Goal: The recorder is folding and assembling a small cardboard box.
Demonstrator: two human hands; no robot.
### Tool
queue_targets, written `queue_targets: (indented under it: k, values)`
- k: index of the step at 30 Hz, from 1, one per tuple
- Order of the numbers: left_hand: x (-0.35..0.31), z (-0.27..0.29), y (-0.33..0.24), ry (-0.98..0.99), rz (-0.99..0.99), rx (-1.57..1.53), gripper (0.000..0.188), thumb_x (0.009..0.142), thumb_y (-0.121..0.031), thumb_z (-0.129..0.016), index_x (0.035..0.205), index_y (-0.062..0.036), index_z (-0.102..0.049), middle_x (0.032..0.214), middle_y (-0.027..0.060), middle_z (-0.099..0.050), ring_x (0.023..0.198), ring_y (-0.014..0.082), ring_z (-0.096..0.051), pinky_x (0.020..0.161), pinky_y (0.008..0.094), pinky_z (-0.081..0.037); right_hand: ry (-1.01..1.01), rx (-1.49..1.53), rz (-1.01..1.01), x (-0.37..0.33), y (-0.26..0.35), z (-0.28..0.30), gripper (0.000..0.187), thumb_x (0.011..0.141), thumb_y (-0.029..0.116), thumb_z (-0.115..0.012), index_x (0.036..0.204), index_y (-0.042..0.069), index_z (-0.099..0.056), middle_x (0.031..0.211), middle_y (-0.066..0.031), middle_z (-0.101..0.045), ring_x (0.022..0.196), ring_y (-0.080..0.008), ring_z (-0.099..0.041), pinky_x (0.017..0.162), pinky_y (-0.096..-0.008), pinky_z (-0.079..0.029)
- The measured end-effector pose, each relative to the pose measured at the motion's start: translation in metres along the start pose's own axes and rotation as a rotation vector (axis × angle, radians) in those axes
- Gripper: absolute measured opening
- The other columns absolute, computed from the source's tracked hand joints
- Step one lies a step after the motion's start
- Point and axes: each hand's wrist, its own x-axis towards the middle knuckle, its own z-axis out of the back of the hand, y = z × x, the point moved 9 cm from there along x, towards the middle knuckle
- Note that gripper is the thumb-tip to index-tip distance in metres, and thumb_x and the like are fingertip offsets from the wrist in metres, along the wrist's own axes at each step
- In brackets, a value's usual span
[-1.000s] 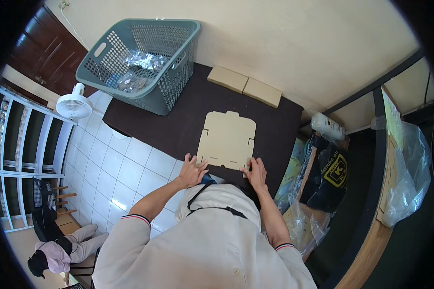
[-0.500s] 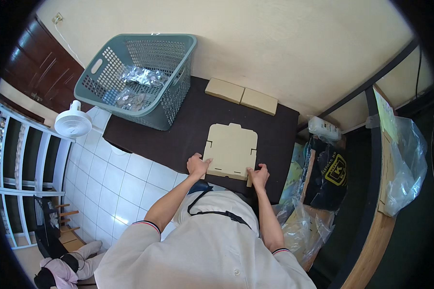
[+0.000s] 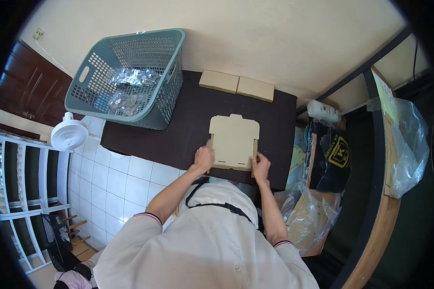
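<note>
The left hand (image 3: 204, 158) and right hand (image 3: 261, 167) touched opposite sides of a part-folded tan carton (image 3: 234, 139) on the dark worktop (image 3: 188, 123); a grey-green basket (image 3: 170, 103) stood far left.

You have soft, fairly bright light across the pale wall (image 3: 284, 38), glare on the white floor tiles (image 3: 113, 195), glints off the clear plastic bag (image 3: 407, 166), deep shade far right, and lines bowing toward a black, soft-edged rim.

Free passage between carton (image 3: 234, 139) and rear boxes (image 3: 254, 89), tall basket (image 3: 167, 103) as obstacle leftward.
</note>
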Motion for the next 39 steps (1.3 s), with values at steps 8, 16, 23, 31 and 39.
queue_targets:
  k: [8,16,23,31,39]
  values:
    - [-0.071,0.027,0.002,0.281,-0.751,0.597,0.071,0.084,-0.011,-0.073,0.152,-0.0048,-0.054,0.159,0.0188,-0.044,0.141,0.0346,-0.045,0.110,0.0489,-0.040,0.309,-0.387,0.379,-0.069,0.013,0.015,0.063,0.080,0.005,-0.070,0.144,0.004,-0.064,0.169,-0.0188,-0.036,0.149,-0.0371,-0.042,0.114,-0.0571,-0.037]
    - [-0.068,0.001,0.009,0.249,-1.022,0.783,0.058,0.094,-0.027,-0.068,0.143,0.0030,-0.060,0.145,0.0180,-0.055,0.137,0.0307,-0.048,0.110,0.0472,-0.037,0.330,-0.644,0.561,-0.077,0.000,0.002,0.073,0.087,0.017,-0.073,0.155,0.000,-0.050,0.168,-0.0187,-0.040,0.155,-0.0334,-0.037,0.116,-0.0565,-0.034]
    - [-0.065,0.019,-0.012,0.427,-1.096,0.708,0.071,0.086,-0.042,-0.074,0.137,0.0062,-0.062,0.129,0.0176,-0.058,0.129,0.0313,-0.050,0.107,0.0462,-0.039,0.350,-0.802,0.687,-0.087,-0.009,-0.006,0.068,0.096,0.022,-0.068,0.156,-0.003,-0.047,0.165,-0.0184,-0.044,0.154,-0.0315,-0.037,0.118,-0.0580,-0.032]
    - [-0.070,0.003,-0.010,0.350,-1.153,0.772,0.068,0.088,-0.045,-0.073,0.127,0.0095,-0.066,0.120,0.0193,-0.066,0.124,0.0333,-0.055,0.107,0.0462,-0.039,0.299,-0.959,0.794,-0.092,-0.003,-0.015,0.061,0.097,0.028,-0.067,0.146,-0.006,-0.055,0.155,-0.0217,-0.053,0.146,-0.0329,-0.044,0.115,-0.0608,-0.036]
    - [-0.082,-0.020,0.002,0.336,-1.106,0.997,0.071,0.090,-0.041,-0.069,0.136,0.0132,-0.062,0.142,0.0308,-0.062,0.143,0.0414,-0.051,0.123,0.0546,-0.031,0.357,-0.838,0.925,-0.070,0.031,0.008,0.049,0.096,0.025,-0.068,0.137,-0.001,-0.060,0.134,-0.0142,-0.065,0.131,-0.0271,-0.055,0.110,-0.0502,-0.040]
